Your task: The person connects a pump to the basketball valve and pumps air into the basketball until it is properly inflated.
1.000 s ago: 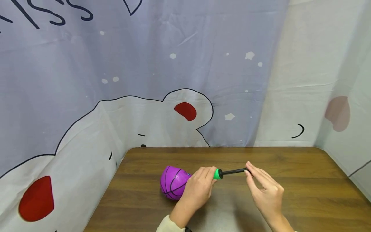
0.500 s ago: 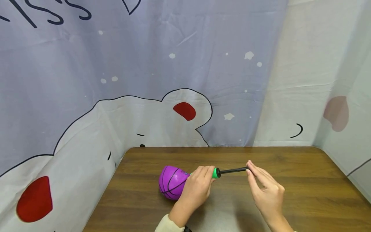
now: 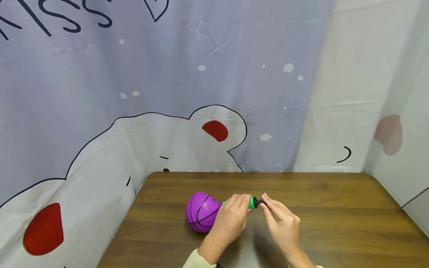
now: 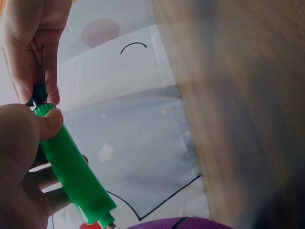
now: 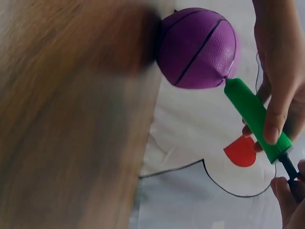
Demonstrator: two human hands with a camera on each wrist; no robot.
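Observation:
A purple basketball with black lines rests on the table, its side near the pump drawn to a point. The green hand pump meets the ball there through a needle, clearest in the right wrist view. My left hand grips the pump's barrel, its thumb lying along the green body. With thumb and fingertips, my right hand pinches the black plunger handle. Only a short length of the black plunger rod shows between barrel and right fingers. In the head view the left hand covers most of the barrel.
A wooden table lies beneath the hands. Behind and beside it hangs a pale printed curtain with bear drawings, reaching the table's back edge.
My right hand has moved left toward the left hand, and the long exposed plunger rod has slid mostly into the barrel. The left hand and ball stay nearly in place.

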